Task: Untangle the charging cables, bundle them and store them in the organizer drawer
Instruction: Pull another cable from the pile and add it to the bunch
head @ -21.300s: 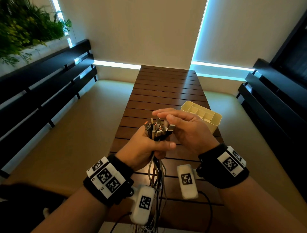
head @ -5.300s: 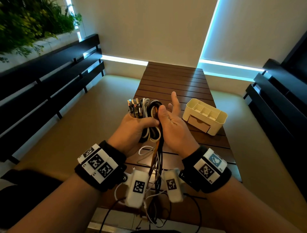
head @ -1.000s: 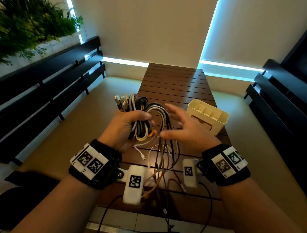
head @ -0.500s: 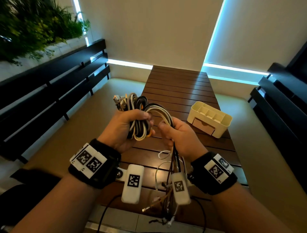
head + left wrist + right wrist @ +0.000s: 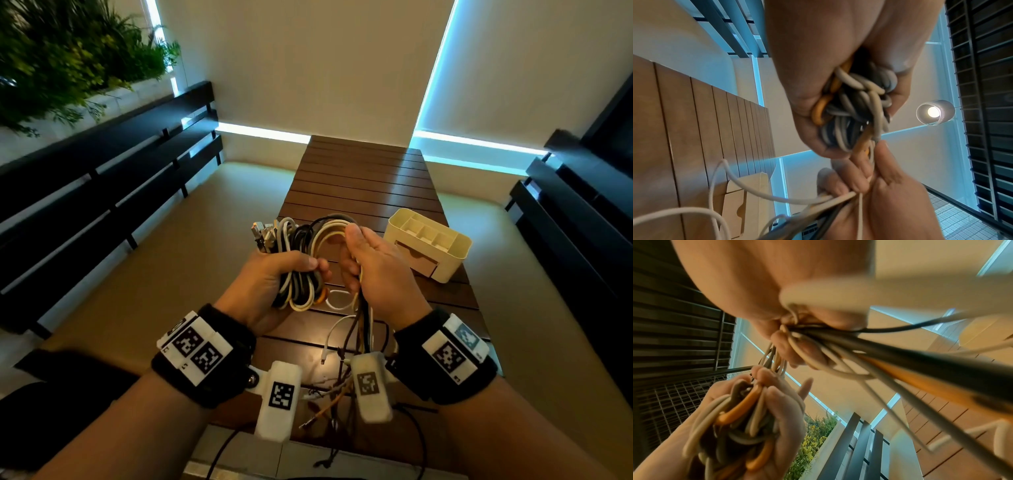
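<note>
Coiling the cables into one bundle above the worktop

Head view: left hand (image 5: 270, 284) grips the coiled cables (image 5: 301, 260) to keep loops stacked; right hand (image 5: 373, 274) clasps the loose tails, feeding them; organizer (image 5: 445, 253) waits nearby, drawer closed; wrist views: both fists wrapped tight round cable.

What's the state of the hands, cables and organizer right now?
left hand: grips the coiled cable bundle, held above the table
right hand: grips the loose cable tails, which hang uncoiled
organizer: upright on table, drawer shut, nothing visible in top compartments
</note>
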Demonstrator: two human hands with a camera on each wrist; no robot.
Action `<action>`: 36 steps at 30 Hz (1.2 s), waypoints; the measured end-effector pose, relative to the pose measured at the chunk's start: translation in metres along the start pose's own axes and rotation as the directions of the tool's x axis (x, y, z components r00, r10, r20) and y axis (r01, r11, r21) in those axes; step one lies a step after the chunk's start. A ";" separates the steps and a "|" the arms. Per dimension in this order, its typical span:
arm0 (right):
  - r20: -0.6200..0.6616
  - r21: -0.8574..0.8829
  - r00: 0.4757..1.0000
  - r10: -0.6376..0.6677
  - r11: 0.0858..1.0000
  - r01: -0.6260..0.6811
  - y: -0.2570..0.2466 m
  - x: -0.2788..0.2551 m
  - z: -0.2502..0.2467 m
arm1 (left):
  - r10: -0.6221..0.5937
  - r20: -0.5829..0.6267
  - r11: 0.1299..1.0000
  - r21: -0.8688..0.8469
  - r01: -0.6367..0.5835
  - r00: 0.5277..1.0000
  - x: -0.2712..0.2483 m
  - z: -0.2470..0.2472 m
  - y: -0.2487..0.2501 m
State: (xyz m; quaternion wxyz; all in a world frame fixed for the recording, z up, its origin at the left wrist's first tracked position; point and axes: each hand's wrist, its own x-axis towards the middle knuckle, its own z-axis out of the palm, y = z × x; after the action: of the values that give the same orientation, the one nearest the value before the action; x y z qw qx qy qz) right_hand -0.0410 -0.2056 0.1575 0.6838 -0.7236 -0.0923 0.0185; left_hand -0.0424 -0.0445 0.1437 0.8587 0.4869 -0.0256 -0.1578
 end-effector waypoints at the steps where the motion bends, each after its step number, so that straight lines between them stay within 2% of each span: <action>1: -0.027 -0.048 1.000 -0.012 0.999 0.010 -0.001 -0.001 -0.001 | 0.002 -0.010 1.000 -0.007 -0.002 1.000 0.001 0.001 -0.002; 9: -0.101 -0.125 0.994 -0.052 0.991 0.039 0.009 -0.003 0.000 | 0.101 -0.065 0.995 -0.002 -0.101 0.993 0.001 0.012 -0.004; 15: -0.024 -0.062 0.998 -0.051 0.997 0.050 0.005 -0.001 0.005 | 0.143 -0.053 0.990 0.020 -0.142 0.988 0.003 0.012 -0.007; 21: 0.024 -0.026 0.998 0.054 0.998 -0.054 0.009 0.002 0.004 | 0.161 -0.053 0.987 -0.001 -0.161 0.986 0.001 0.011 -0.012; 26: 0.076 -0.024 0.993 0.089 0.996 -0.087 0.010 0.006 0.003 | 0.194 0.012 0.980 0.037 -0.195 0.981 -0.001 0.015 -0.014; 32: 0.131 -0.262 0.990 0.056 0.965 -0.020 0.007 0.010 0.002 | 0.148 0.049 0.989 0.024 -0.149 0.988 0.000 0.014 -0.015; 36: 0.158 -0.490 0.986 0.052 0.871 0.032 -0.001 0.011 0.000 | 0.132 0.018 0.991 -0.001 -0.132 0.991 0.002 0.014 -0.018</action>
State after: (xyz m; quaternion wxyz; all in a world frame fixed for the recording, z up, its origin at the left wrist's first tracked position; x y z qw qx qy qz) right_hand -0.0303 -0.2043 0.1601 0.4675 -0.8698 -0.1467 0.0582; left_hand -0.0482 -0.0656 0.1358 0.8670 0.4827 -0.0655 -0.1051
